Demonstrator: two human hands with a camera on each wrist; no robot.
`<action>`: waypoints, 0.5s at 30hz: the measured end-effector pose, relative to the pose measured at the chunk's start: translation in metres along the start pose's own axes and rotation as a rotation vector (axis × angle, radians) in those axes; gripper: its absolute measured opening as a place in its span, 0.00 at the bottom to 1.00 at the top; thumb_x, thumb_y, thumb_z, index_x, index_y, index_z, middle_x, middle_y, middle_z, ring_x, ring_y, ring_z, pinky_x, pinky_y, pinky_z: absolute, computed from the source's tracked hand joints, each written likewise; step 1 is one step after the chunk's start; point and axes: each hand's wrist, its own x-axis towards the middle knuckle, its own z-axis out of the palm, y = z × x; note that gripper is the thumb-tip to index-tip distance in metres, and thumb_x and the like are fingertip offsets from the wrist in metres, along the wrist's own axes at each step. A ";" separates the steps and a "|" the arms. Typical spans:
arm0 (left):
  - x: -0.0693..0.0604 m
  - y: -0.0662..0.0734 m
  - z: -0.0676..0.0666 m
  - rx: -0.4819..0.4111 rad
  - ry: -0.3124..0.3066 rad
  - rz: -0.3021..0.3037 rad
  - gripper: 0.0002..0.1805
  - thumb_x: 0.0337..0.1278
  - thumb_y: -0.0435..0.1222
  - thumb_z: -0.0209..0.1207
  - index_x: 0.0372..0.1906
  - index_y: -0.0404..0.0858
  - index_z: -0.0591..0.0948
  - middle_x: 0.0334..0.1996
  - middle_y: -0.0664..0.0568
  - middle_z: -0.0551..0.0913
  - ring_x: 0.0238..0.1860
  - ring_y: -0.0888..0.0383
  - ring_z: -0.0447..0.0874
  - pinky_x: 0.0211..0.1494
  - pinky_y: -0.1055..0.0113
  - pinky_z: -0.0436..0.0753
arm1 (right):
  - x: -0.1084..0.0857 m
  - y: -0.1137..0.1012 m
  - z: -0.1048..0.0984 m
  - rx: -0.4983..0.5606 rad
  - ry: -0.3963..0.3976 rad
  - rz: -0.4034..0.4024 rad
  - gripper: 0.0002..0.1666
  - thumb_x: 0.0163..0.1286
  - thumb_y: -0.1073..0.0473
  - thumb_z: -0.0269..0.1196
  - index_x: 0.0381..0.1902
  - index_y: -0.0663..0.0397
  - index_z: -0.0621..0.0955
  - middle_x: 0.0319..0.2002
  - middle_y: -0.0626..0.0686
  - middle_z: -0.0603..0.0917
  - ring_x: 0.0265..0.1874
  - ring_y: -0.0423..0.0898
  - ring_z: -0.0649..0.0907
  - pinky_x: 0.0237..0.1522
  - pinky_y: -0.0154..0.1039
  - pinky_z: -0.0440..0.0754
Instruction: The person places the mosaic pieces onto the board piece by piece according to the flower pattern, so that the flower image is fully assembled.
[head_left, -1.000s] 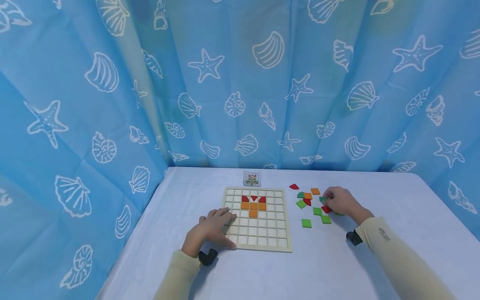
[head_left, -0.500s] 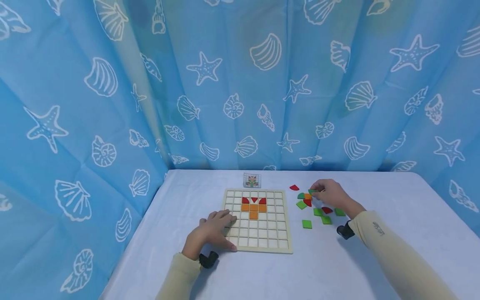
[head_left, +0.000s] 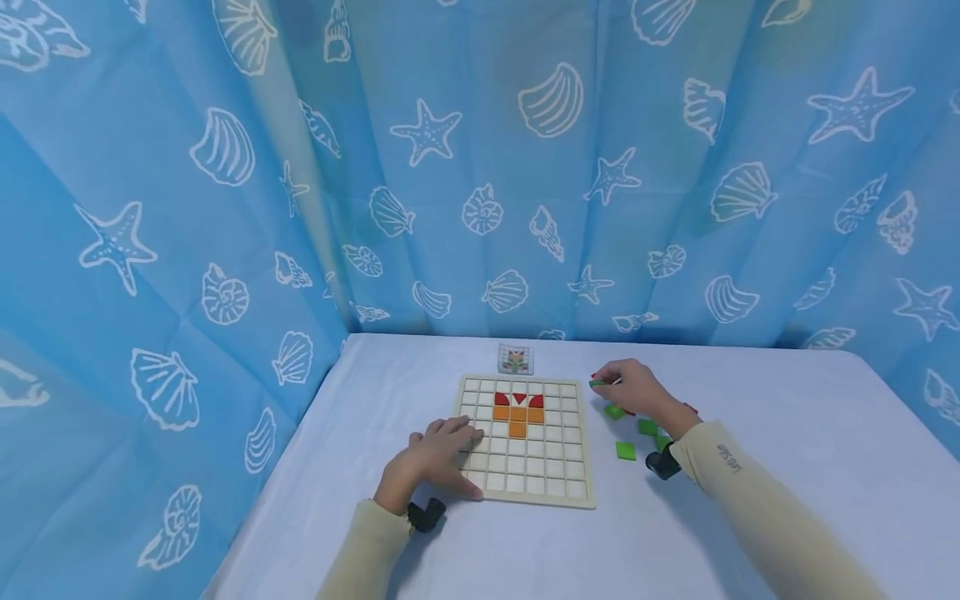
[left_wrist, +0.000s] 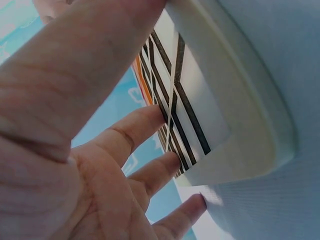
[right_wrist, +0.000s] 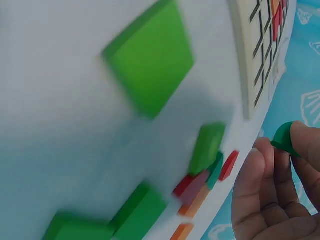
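Tile point(right_wrist: 284, 138), green, curve-edged, pinched in narrow grip of right hand point(head_left: 641, 390) over bench point(head_left: 637, 542), beside grid board point(head_left: 534, 465); left hand point(head_left: 438, 461) splayed on board. Tile likely light, stiff; best held by edges.

The tabletop point(head_left: 787, 433) carries one gridded board point(head_left: 536, 465) and, nearer the far edge, one pattern card point(head_left: 516, 359). Seven pieces lie in the board: four orange squares point(head_left: 517, 414), two red quarter-rounds point(head_left: 502, 400), one red triangle point(head_left: 520, 398). Toward the right edge, those in view are four green squares point(head_left: 626, 451), three red pieces point(right_wrist: 230, 165), two orange pieces point(right_wrist: 194, 202), one dark-green piece point(right_wrist: 215, 170). The right hand point(head_left: 637, 390) holds one dark-green quarter-round point(right_wrist: 283, 137).
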 end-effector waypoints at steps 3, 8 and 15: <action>0.000 0.003 0.000 0.001 -0.002 -0.006 0.52 0.38 0.56 0.78 0.73 0.50 0.70 0.77 0.48 0.61 0.76 0.41 0.54 0.70 0.34 0.59 | 0.003 -0.006 0.006 0.001 0.008 -0.026 0.11 0.71 0.58 0.64 0.44 0.60 0.86 0.39 0.55 0.86 0.35 0.47 0.80 0.36 0.40 0.79; 0.001 0.006 0.000 0.008 -0.003 0.006 0.51 0.40 0.55 0.78 0.73 0.50 0.70 0.77 0.48 0.61 0.76 0.41 0.54 0.70 0.33 0.59 | 0.009 -0.020 0.016 0.017 0.007 -0.059 0.08 0.70 0.61 0.65 0.41 0.60 0.86 0.32 0.52 0.83 0.32 0.47 0.77 0.37 0.42 0.76; 0.001 0.005 -0.002 0.008 0.004 -0.002 0.51 0.39 0.54 0.78 0.73 0.50 0.70 0.77 0.48 0.61 0.76 0.41 0.55 0.70 0.33 0.59 | 0.019 -0.042 0.035 0.030 -0.028 -0.027 0.06 0.70 0.60 0.66 0.40 0.58 0.86 0.34 0.51 0.85 0.34 0.47 0.79 0.40 0.43 0.80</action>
